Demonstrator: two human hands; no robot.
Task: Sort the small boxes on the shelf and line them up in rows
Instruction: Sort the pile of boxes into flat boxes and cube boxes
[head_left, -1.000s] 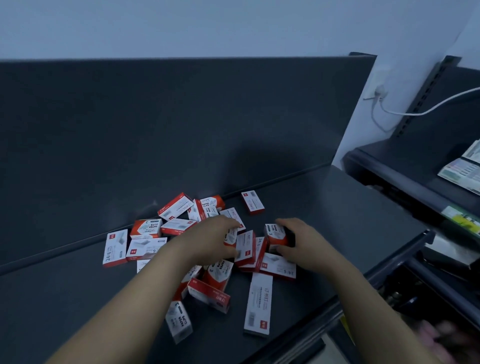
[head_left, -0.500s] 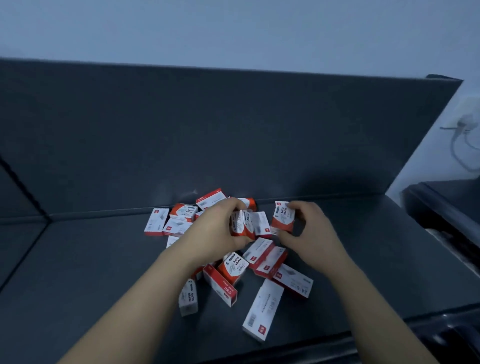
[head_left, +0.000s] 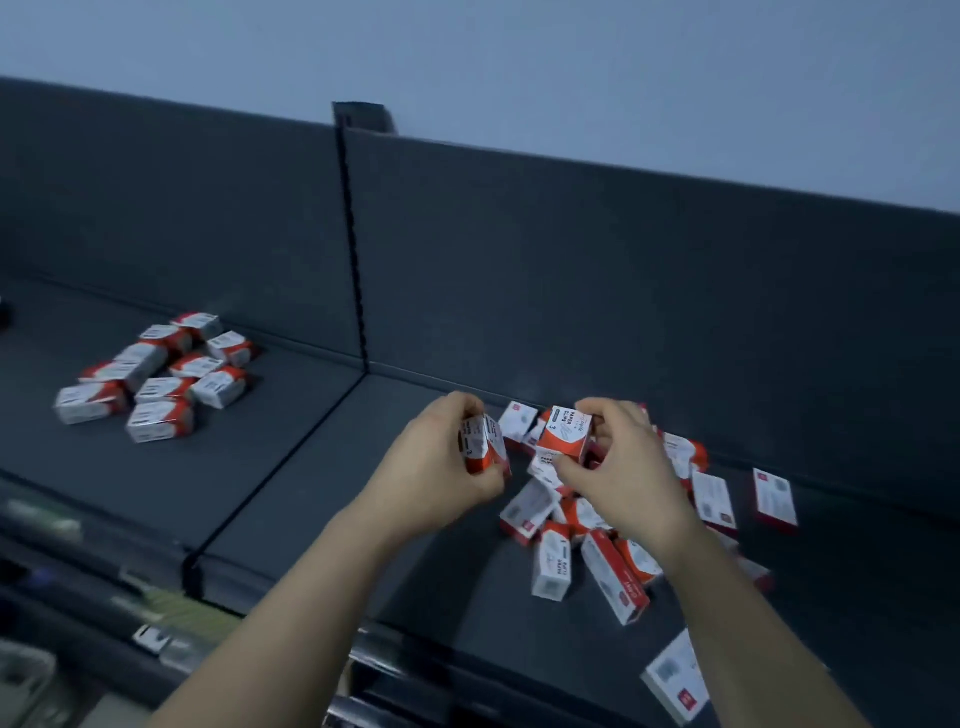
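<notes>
A: Checked the left hand (head_left: 441, 467)?
B: Yep. Found it curled tight round a red-and-white box (head_left: 480, 447), gripped on end and lifted off the shelf (head_left: 270, 467). Possibly two boxes pressed together there; couldn't tell through the blur.
A: And the right hand (head_left: 623, 483)?
B: Saw it pinching a paper-clips box (head_left: 563, 434), thumb below, fingers on top, printed face toward the camera. Read "PAPER CLIPS" and a 3 on it. Held just above the loose pile (head_left: 550, 545).
A: Located that pile where?
B: On the right shelf section, near the back panel (head_left: 571, 270), right of the slotted upright (head_left: 354, 249). Saw boxes lying at all angles, some overlapping, some hidden under the right wrist. Spotted one flat box (head_left: 775, 496) apart on the right, and a long white box (head_left: 675, 675) near the front edge, beside the right forearm.
A: Spotted any rows?
B: Noted a second group (head_left: 156, 374) on the left section, well apart from both hands. Counted roughly ten, lying close together in slanted rows, mostly parallel.
A: Gap between the hands?
B: Saw them close, not touching. Same for the two held boxes.
</notes>
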